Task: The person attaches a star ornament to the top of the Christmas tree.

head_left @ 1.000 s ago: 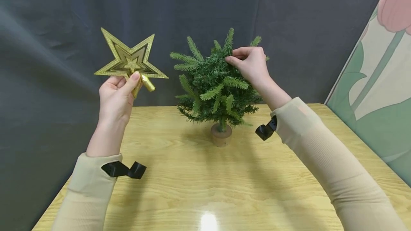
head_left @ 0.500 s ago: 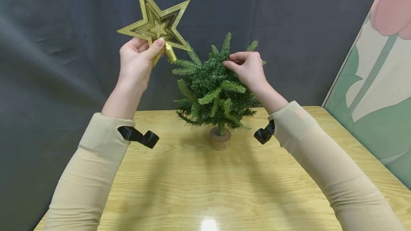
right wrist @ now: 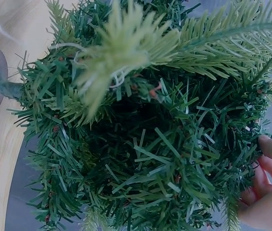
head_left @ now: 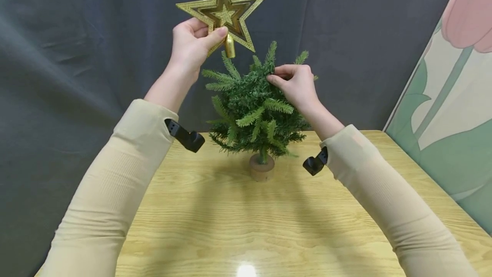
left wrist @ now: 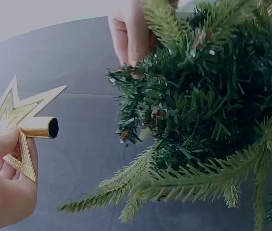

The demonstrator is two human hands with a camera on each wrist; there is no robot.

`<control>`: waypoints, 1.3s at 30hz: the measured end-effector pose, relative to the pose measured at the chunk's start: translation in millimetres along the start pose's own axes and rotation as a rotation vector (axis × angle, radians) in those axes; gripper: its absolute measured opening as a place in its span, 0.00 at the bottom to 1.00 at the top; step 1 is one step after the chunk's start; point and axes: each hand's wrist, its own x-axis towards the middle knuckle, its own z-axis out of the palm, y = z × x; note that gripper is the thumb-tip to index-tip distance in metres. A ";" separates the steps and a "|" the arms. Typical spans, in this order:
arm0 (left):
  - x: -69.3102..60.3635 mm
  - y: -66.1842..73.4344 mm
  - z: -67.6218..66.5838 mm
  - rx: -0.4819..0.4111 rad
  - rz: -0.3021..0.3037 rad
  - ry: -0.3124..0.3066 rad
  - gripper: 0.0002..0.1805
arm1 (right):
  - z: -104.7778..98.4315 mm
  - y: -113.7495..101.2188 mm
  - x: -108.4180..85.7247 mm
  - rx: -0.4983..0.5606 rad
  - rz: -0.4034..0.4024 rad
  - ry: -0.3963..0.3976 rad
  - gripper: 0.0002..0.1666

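Left hand (head_left: 192, 48) up high, pinching the gold star (head_left: 224, 14), its tube (head_left: 230, 47) pointing down, apart from the foliage! Centre, the green tree (head_left: 251, 108) stands upright, wooden base (head_left: 262, 171) on the worktop (head_left: 230, 225). To its right, the right hand (head_left: 300, 82) pinches upper greenery. Far right, a floral panel (head_left: 442, 101).

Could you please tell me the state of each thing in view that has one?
Tree: upright on the table
Gold star: held up, not touching the tree
Gold tube: attached to the star, end open
Left hand: gripping the star
Right hand: pinching the tree's upper branches
Dark cloth: hanging
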 end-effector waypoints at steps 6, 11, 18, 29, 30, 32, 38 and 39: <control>11.9 -1.9 19.3 0.112 0.010 -0.049 0.21 | 0.2 -0.1 -1.9 0.004 -0.022 0.011 0.20; 19.5 -2.1 32.0 0.151 -0.003 -0.075 0.21 | 2.2 1.9 -1.7 -0.002 -0.055 0.009 0.19; 25.3 -3.6 43.4 0.152 -0.047 -0.103 0.20 | 6.4 3.0 -2.4 0.009 -0.090 0.036 0.17; 27.9 -7.2 58.2 0.213 -0.082 -0.197 0.21 | 8.4 1.6 -4.6 0.000 -0.105 0.065 0.17; 28.2 -7.7 59.0 0.219 -0.087 -0.199 0.21 | 8.4 1.6 -4.9 0.000 -0.105 0.064 0.17; 28.5 -9.0 59.8 0.226 -0.098 -0.200 0.21 | 8.8 1.7 -5.2 -0.002 -0.107 0.062 0.17; 27.7 -12.6 60.6 0.175 -0.117 -0.198 0.21 | 8.7 1.3 -5.8 -0.002 -0.106 0.070 0.18; 27.6 -12.6 60.9 0.163 -0.116 -0.198 0.21 | 8.4 1.5 -5.7 -0.001 -0.106 0.073 0.18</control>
